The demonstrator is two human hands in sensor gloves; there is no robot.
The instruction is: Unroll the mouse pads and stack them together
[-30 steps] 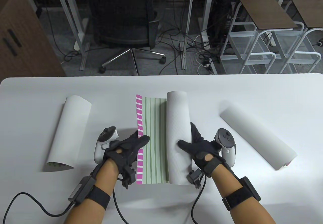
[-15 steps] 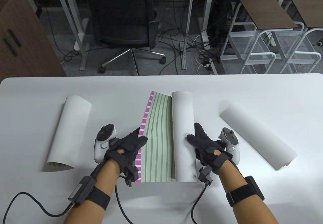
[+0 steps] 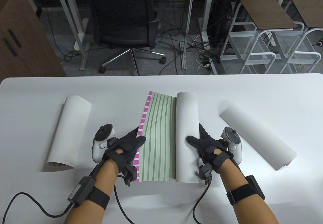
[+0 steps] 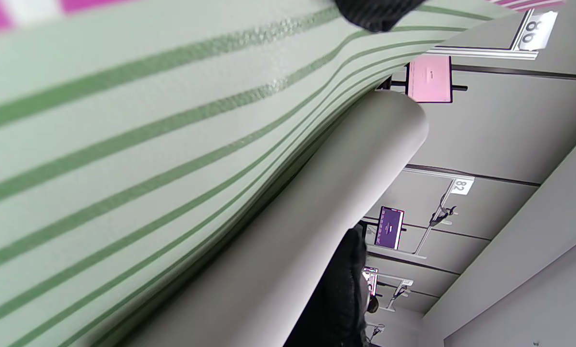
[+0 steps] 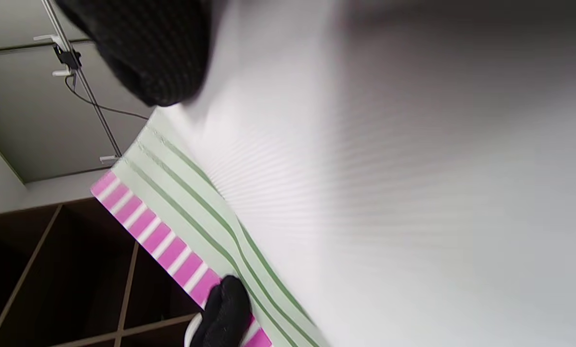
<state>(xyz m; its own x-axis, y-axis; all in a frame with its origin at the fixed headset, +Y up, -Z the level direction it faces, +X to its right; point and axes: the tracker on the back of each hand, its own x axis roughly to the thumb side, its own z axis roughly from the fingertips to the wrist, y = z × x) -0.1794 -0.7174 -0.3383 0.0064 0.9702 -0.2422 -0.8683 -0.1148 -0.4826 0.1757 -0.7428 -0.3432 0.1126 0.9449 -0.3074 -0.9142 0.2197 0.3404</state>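
Centre pad (image 3: pixel 157 135) part unrolled: left hand (image 3: pixel 125 148) presses its edge, right hand (image 3: pixel 208 147) grips its roll (image 3: pixel 186 135). Two rolled pads (image 3: pixel 68 130) (image 3: pixel 257 135) untouched; nothing stacked.

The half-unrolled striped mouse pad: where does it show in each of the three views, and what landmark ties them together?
Table view: striped mouse pad lies centre, its white roll on its right side, between left hand and right hand.
Left wrist view: green stripes fill the left, the roll lower centre.
Right wrist view: the white roll fills the right; stripes run along lower left.
Shared landmark: the pink-and-white edge band.
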